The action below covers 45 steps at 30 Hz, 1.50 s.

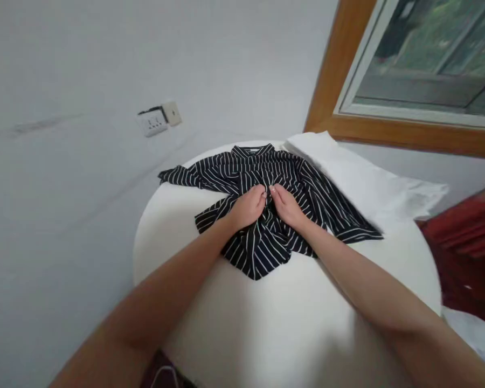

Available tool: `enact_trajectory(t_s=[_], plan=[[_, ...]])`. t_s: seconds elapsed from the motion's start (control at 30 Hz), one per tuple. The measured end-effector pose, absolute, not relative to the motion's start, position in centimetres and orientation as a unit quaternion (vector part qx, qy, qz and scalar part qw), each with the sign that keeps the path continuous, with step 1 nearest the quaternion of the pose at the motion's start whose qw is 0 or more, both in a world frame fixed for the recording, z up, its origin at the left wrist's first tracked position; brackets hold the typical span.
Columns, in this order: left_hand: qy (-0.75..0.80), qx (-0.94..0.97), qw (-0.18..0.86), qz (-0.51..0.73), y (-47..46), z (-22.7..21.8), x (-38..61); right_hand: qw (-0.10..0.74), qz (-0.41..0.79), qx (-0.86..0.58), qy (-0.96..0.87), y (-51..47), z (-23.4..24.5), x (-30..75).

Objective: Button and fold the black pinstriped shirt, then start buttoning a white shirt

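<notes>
A black shirt with white stripes (250, 163) lies spread on a round white table (226, 323), its collar at the far side. One sleeve reaches out to the left, the other slants down to the right. My left hand (249, 206) is closed on the shirt's front near its middle. Close beside it, my right hand (286, 206) pinches the cloth too, with a small gap between the two. Around both hands the fabric is bunched and creased, and the lower hem hangs toward me in a point. Any button between my fingertips is too small to make out.
A white plastic-looking sheet or bag (347, 167) lies at the table's right rear, against the right sleeve. Behind the table is a pale wall with a socket (152, 123). A wood-framed window (408, 132) stands at the right, and red fabric (469, 226) lies beyond the table's edge.
</notes>
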State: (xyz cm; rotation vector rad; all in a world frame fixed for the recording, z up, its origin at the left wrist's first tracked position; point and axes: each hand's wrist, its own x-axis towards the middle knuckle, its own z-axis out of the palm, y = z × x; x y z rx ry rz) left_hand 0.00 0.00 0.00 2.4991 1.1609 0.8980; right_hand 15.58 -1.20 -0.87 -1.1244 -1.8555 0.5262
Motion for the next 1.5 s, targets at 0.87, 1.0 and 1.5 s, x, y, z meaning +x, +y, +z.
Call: enact_trajectory(t_s=[0.87, 1.0, 1.5], plan=[[0.44, 0.802, 0.229, 0.332, 0.1, -0.5, 0.1, 0.254, 0.013, -0.608, -0.752, -1.0, -0.6, 14.1], [0.449, 0.807, 0.226, 0.31, 0.1, -0.4, 0.2, 0.24, 0.008, -0.622, -0.746, -1.0, -0.4, 14.2], [0.434, 0.824, 0.169, 0.322, 0.3, -0.9, 0.2, 0.314, 0.078, -0.584, -0.744, -0.6, -1.0, 15.1]])
